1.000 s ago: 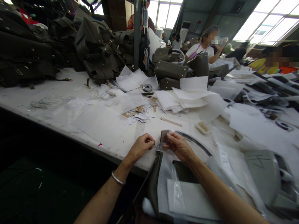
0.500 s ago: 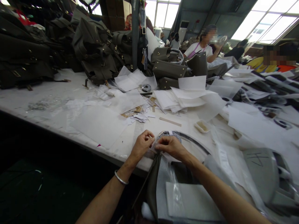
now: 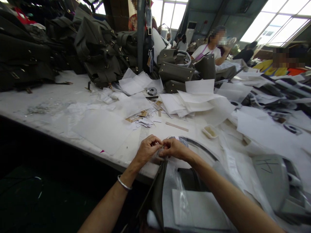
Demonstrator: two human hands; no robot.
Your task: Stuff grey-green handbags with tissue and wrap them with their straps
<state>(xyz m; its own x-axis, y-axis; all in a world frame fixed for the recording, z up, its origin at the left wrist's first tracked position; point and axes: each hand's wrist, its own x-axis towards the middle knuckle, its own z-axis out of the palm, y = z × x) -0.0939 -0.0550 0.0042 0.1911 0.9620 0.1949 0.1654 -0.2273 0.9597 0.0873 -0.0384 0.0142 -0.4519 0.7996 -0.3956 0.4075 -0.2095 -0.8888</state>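
Note:
My left hand (image 3: 148, 149) is closed in a pinch above the table's front edge, its fingertips meeting those of my right hand (image 3: 174, 149). Between the fingers is something small and clear, perhaps thin plastic, too small to name. Just below my hands, a dark olive handbag (image 3: 159, 194) leans against the table edge, with a white sheet (image 3: 199, 207) and clear plastic film on it. Its curved handle (image 3: 201, 145) arches to the right behind my right hand, wrapped in part with pale material. My right hand is also pinched, and hides part of the wrapped handle.
Small tags and card pieces (image 3: 143, 119) lie ahead on the white table (image 3: 121, 158), near a small dish (image 3: 210, 131). White sheets (image 3: 184, 103) spread behind. Dark bags (image 3: 97, 55) are piled back left; a grey-green piece (image 3: 269, 178) lies at right. A co-worker (image 3: 206, 48) sits across the table.
My right hand has shifted slightly left and up, and its fingertips now meet those of my left hand. Before, a small gap lay between them. The handbag has stayed in place.

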